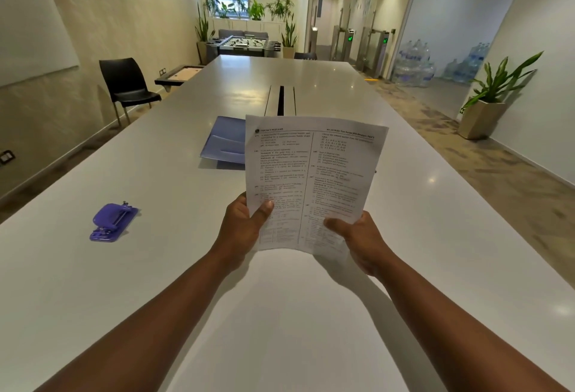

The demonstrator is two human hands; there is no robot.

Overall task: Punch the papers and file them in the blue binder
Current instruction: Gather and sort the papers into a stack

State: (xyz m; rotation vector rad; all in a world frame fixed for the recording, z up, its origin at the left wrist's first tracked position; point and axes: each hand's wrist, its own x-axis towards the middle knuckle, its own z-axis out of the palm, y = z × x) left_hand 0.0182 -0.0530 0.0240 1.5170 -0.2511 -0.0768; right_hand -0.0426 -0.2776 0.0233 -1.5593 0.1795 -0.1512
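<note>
STAGE: early, nothing punched or filed | PAPERS: white printed sheets (311, 180) held upright at centre, left hand (241, 229) and right hand (361, 242) each with grip closed on bottom corners | PUNCH: purple metal hole punch (113, 222) untouched, 9 o'clock on white worktop (155, 267) | BINDER: blue plastic binder (222, 142) flat at 11 o'clock, behind papers | LEFT: punch, then file

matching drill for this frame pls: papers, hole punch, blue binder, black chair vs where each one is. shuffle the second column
Things:
1. papers
2. hole punch
3. blue binder
4. black chair

Places:
A. on the floor, left of the table
B. on the table, partly hidden behind the sheets
C. held up by the left hand and right hand
D. on the table, left of the arms

Pairs: 1-C, 2-D, 3-B, 4-A
</note>
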